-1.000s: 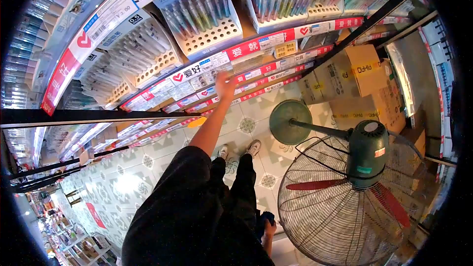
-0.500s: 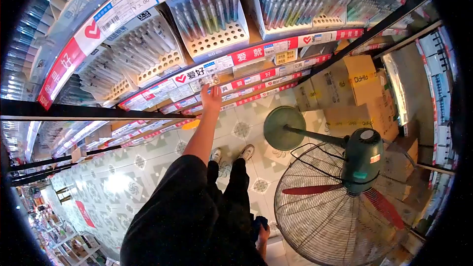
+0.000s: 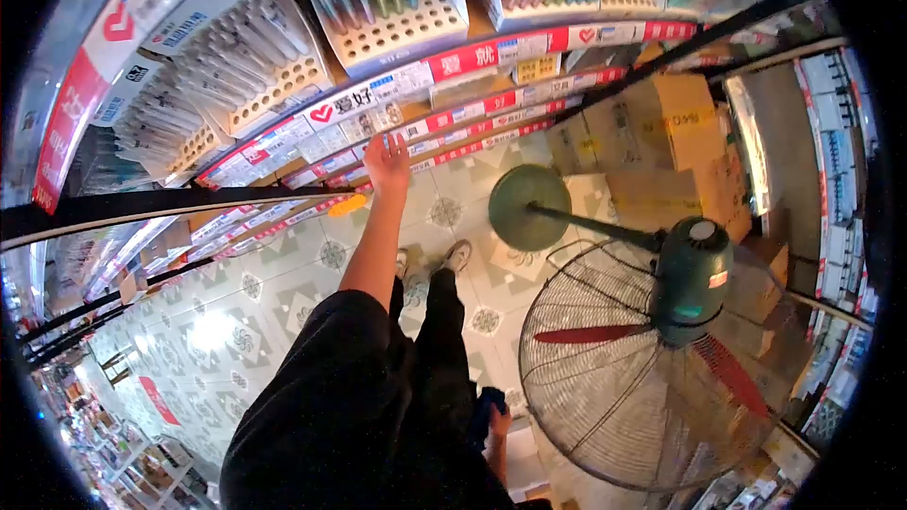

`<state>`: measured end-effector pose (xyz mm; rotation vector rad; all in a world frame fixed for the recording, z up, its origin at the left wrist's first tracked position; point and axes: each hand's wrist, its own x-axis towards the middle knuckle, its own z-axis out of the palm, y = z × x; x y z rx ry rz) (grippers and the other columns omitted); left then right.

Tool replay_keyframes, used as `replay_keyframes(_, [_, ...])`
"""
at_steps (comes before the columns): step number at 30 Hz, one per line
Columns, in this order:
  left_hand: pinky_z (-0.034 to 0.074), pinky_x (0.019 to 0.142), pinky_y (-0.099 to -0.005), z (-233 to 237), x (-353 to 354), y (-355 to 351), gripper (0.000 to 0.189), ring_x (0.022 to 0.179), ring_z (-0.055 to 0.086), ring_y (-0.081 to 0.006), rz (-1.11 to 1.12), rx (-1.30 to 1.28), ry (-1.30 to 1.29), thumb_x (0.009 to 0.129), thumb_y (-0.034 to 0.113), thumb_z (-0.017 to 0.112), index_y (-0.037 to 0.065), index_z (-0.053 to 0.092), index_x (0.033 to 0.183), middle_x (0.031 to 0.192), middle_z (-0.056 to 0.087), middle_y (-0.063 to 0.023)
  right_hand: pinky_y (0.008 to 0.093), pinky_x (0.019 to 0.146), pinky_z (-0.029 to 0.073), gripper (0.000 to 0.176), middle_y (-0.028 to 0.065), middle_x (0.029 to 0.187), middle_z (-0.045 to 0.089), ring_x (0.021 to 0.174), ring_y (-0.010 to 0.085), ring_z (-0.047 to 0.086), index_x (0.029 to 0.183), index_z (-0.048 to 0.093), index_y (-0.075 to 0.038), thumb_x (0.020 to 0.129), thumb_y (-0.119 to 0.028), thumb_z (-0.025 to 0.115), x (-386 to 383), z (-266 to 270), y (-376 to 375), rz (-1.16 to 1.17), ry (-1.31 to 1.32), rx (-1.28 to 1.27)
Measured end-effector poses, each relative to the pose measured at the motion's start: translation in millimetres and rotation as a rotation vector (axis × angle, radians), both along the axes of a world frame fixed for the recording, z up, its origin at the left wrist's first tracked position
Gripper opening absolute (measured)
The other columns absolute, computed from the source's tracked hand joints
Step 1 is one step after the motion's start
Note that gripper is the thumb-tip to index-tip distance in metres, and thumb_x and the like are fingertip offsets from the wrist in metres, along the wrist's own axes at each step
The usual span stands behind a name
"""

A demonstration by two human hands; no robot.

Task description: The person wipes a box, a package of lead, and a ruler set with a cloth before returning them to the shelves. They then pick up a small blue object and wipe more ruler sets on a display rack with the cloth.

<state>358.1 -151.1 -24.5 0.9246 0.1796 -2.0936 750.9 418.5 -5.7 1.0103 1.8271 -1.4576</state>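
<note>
Shelf-edge label strip [image 3: 472,109]: left hand [image 3: 387,165] up against it, in a stationery aisle.

Head view: the strip runs along a lower shelf of the rack, just below the red-and-white strip [image 3: 463,59] bearing heart logos and the characters "爱好" and "爱就"; its own price tags are too small to read. Left arm outstretched, fingers [image 3: 383,142] extended with tips on the strip; whether they pinch anything cannot be told. Right hand [image 3: 498,423] hangs low beside the leg, clenched around a blue item [image 3: 487,404]. Pen display trays [image 3: 378,0] with hole-punched fronts stand on the shelf above. A green pedestal fan [image 3: 690,283] with red blades stands on the tiled floor [image 3: 283,293], near stacked cardboard cartons [image 3: 680,132]; the carton tape lettering is blurred.
</note>
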Motion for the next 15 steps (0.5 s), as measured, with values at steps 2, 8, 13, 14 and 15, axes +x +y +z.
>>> replay_keyframes(2, [0.039,0.104,-0.0421,-4,5,0,0.015,0.108,0.050,-0.0223,0.006,-0.037,-0.011,0.082,0.009,0.062,0.006,0.056,0.096,0.104,0.056,-0.0048,0.0272,0.069,0.051,0.041,0.0046,0.097,0.065,0.079,0.0133,0.059,0.117,0.058,0.001,0.083,-0.017,0.070,-13,18,-14,0.163,-0.043,0.270])
replay_keyframes(8, [0.034,0.110,-0.0472,-52,12,-16,0.007,0.114,0.049,-0.0260,-0.154,-0.528,-0.112,0.084,0.000,0.051,-0.001,0.056,0.088,0.108,0.059,-0.0114,0.0289,0.074,0.051,0.039,0.0079,0.100,0.065,0.085,0.0166,0.060,0.116,0.059,0.002,0.085,-0.019,0.068,-1,-1,-9,0.129,-0.013,0.080])
replay_keyframes(13, [0.036,0.107,-0.0500,-17,23,-9,0.010,0.113,0.050,-0.0256,-0.140,-0.276,0.245,0.081,0.005,0.054,0.005,0.050,0.072,0.094,0.060,-0.0096,0.0325,0.079,0.050,0.054,0.0109,0.106,0.064,0.091,0.0196,0.060,0.123,0.056,0.000,0.080,-0.029,0.072,15,-4,-1,0.228,0.026,0.265])
replay_keyframes(14, [0.037,0.106,-0.0494,-13,21,-10,0.010,0.113,0.051,-0.0254,-0.122,-0.207,0.196,0.081,0.007,0.056,0.005,0.051,0.072,0.093,0.061,-0.0094,0.0333,0.080,0.050,0.057,0.0116,0.107,0.064,0.091,0.0205,0.060,0.124,0.055,0.000,0.080,-0.031,0.072,10,-4,-5,0.323,0.034,0.343])
replay_keyframes(15, [0.037,0.105,-0.0489,-8,19,-14,0.011,0.112,0.051,-0.0252,-0.103,-0.145,0.147,0.081,0.008,0.058,0.006,0.052,0.072,0.091,0.062,-0.0091,0.0342,0.081,0.050,0.058,0.0119,0.108,0.064,0.092,0.0213,0.061,0.124,0.055,0.000,0.079,-0.033,0.073,5,-3,-10,0.299,-0.018,0.320])
